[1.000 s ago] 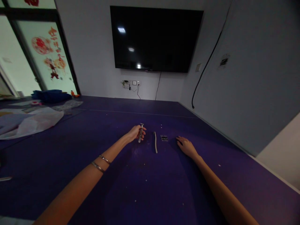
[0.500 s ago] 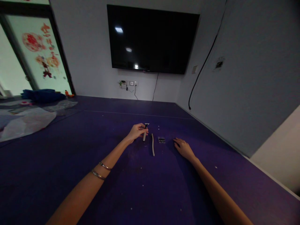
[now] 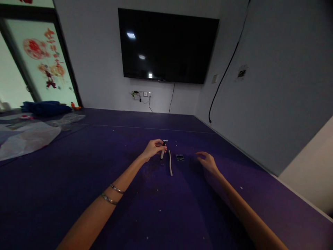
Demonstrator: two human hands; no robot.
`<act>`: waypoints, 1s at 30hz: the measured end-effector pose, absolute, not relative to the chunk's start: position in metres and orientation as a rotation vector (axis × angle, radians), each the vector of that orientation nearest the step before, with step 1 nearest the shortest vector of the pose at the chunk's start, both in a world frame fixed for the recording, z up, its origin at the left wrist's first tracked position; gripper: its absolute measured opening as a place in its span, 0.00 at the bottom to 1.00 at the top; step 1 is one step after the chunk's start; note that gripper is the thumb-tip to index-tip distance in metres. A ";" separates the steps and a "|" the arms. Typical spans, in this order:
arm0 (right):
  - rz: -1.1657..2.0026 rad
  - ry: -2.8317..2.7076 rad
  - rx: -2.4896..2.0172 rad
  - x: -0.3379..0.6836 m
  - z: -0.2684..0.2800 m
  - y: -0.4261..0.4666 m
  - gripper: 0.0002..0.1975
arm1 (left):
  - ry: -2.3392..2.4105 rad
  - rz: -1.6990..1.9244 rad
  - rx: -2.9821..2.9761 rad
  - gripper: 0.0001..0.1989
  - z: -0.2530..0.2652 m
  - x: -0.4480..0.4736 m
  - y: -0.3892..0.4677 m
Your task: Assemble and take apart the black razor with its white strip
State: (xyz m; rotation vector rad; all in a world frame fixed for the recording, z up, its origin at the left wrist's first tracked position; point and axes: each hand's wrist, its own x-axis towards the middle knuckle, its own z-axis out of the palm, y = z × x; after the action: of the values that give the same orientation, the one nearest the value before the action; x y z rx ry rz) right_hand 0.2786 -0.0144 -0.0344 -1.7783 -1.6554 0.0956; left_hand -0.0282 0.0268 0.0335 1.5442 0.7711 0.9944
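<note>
My left hand (image 3: 154, 148) is closed around a slim razor (image 3: 162, 152) with a pale handle, a dark neck and a T-shaped head at the top. Just right of it, a thin, slightly curved pale strip with a dark upper end (image 3: 170, 164) lies on the purple surface (image 3: 125, 215). Beyond that strip is a small flat clear piece with dark parts in it (image 3: 179, 157); its kind is too small to make out. My right hand (image 3: 208, 162) hovers to the right of this piece, fingers stretched out and holding nothing.
Tiny white bits (image 3: 176, 143) are scattered over the surface. Clear plastic sheeting (image 3: 33, 139) and a dark blue bundle (image 3: 47, 108) lie at the far left. A black cable (image 3: 223, 77) hangs down the right wall, and a television (image 3: 169, 47) is mounted ahead.
My right hand has lifted off the surface, its fingers straighter. My left hand and the razor have shifted slightly right, towards the curved strip.
</note>
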 end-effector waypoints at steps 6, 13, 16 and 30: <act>0.123 -1.882 -1.959 0.191 -0.005 -0.030 0.12 | 0.778 0.982 1.561 0.09 0.038 -0.027 0.023; 0.038 -2.128 -2.101 0.126 -0.006 -0.035 0.24 | 0.750 0.983 1.561 0.08 0.036 -0.022 0.020; 0.027 -2.152 -2.113 0.121 -0.011 -0.030 0.23 | 0.740 0.983 1.560 0.08 0.035 -0.022 0.019; 0.334 -2.017 -1.538 0.210 0.034 -0.034 0.20 | 0.737 0.981 1.591 0.09 0.044 -0.026 0.012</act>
State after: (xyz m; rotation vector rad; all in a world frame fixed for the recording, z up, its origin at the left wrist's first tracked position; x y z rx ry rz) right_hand 0.2101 -0.0345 0.0339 -1.5379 -2.0173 0.3343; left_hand -0.0263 0.0116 0.0435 1.5911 0.7369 0.9807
